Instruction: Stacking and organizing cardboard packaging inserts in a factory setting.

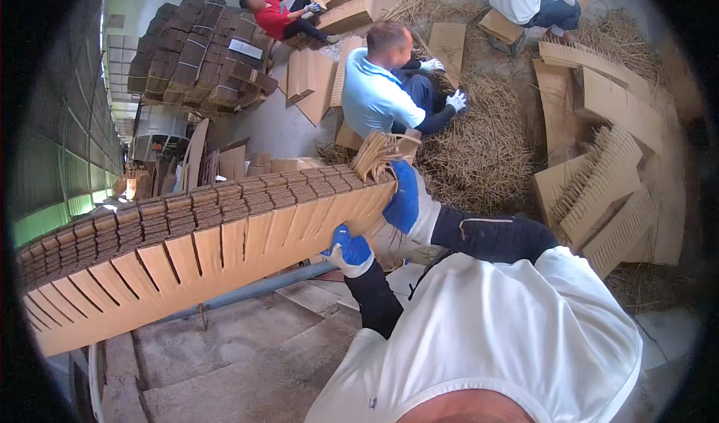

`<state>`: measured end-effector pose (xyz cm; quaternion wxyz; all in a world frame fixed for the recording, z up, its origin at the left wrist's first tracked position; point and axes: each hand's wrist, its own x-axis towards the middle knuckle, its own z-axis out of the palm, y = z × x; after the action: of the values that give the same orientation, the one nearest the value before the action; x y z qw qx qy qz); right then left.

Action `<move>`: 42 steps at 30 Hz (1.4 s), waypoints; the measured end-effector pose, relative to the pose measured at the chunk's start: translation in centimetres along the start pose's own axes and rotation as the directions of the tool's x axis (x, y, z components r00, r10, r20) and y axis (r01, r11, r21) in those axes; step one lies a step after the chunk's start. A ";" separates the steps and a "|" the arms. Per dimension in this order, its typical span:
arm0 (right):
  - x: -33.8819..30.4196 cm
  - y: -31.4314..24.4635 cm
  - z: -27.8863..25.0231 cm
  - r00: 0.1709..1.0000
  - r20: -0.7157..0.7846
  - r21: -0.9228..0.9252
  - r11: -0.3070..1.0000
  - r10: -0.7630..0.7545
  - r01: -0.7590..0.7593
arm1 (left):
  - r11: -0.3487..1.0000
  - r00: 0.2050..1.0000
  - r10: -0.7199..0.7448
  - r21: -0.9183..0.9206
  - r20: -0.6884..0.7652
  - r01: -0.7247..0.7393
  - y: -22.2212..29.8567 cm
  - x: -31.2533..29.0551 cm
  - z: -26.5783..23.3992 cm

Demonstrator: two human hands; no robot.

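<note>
A long stack of slotted brown cardboard [292, 228] stretches from the far left to the middle, its comb-like slots facing up. My left hand [350, 251], in a blue-and-white glove, rests against the near face of the stack by its right end, thumb and fingers apart. At that end, my right hand [404, 197], also gloved, is closed at the upper corner around a bundle of loose cardboard strips [374, 156]. Its fingertips are partly hidden by the stack and strips.
A co-worker in light blue [374, 93] crouches beside a heap of cardboard strips [479, 146]. Two more people [281, 19] [528, 0] sit farther back. Slotted sheets [599, 191] lie at right. Strapped cardboard bundles [198, 52] stand at back left.
</note>
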<state>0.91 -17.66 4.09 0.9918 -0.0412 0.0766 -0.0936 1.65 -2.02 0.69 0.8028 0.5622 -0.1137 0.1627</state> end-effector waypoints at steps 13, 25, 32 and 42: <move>1.0 0.9 -1.4 0.996 0.078 0.110 0.994 -0.033 0.024 | 0.995 0.991 0.067 0.078 -0.114 -0.058 0.3 -0.8 2.2; 3.1 -1.6 -4.2 0.911 0.399 -0.625 0.698 -0.102 0.351 | 0.989 0.995 0.094 0.112 0.042 -0.098 1.0 0.5 -0.8; 3.7 -0.1 -5.8 0.855 0.500 -0.745 0.435 -0.136 0.505 | 0.954 0.997 0.078 0.287 0.020 -0.080 2.0 0.6 0.1; 4.3 -0.8 -6.5 0.905 0.413 -0.629 0.687 -0.103 0.365 | 0.990 0.989 0.113 0.071 0.100 -0.121 1.7 1.4 -0.5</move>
<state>3.88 -19.67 -2.84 0.8799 -0.4343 -0.0754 -0.1772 2.24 -0.81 2.46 0.7631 0.5924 -0.1785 0.1867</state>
